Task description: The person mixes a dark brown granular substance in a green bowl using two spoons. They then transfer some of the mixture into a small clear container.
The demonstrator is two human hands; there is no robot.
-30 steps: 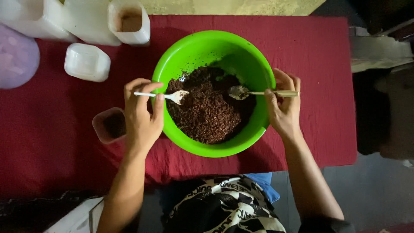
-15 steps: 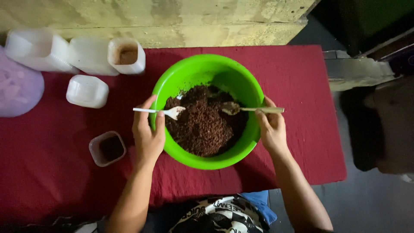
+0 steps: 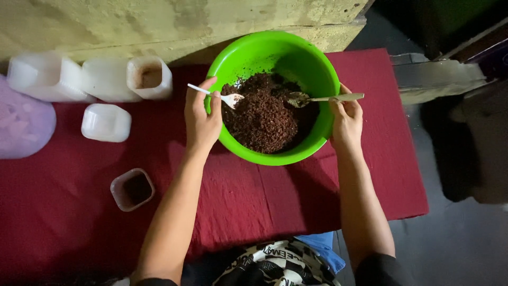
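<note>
- head view: round green plastic bowl (image 3: 317, 69) rests on the red cloth-covered tabletop (image 3: 264, 196), holding a dark brown crumbly mixture (image 3: 262, 119).
- left hand (image 3: 201, 119) closed around a white plastic spoon (image 3: 217, 95), tip on the mixture.
- right hand (image 3: 346, 119) closed around a metal spoon (image 3: 325, 98), bowl end in the mixture.
- small clear square container (image 3: 132, 189) with dark contents sits left of the left forearm.
</note>
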